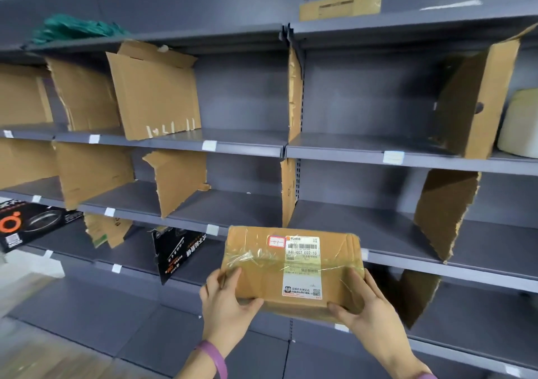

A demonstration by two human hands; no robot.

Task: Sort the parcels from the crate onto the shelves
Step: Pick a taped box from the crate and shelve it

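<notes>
Shelves (241, 143) of grey painted metal fill the view, flat smooth decks split into bays by upright dividers (157, 93) of torn brown corrugated card with ragged edges. At far left, on the third deck down, a glossy black printed carton (32, 224) with an orange ring mark lies flat, and a little to its right a thin black printed board (174, 253) leans in a bay. On the top deck at left lies a crumpled green plastic bag (75, 28). Near the centre, the left hand (227, 306), a purple band on its wrist, grips the near left corner of the parcel (291, 271), thumb on top and fingers curled beneath. This parcel is a rectangular brown cardboard box, wrapped across in wrinkled shiny clear tape, with a white shipping label (302, 265) on its upper face and a small red-edged sticker beside the barcode. It is held in the air in front of the shelves, level with the third deck, touching none of them; its long axis runs left to right, its labelled face tilted up toward the camera, the label text upright. The right hand (366, 311) clasps its near right corner the same way. At far right, on the second deck, a pale rounded bundle (518, 125) sits beside a card divider.
</notes>
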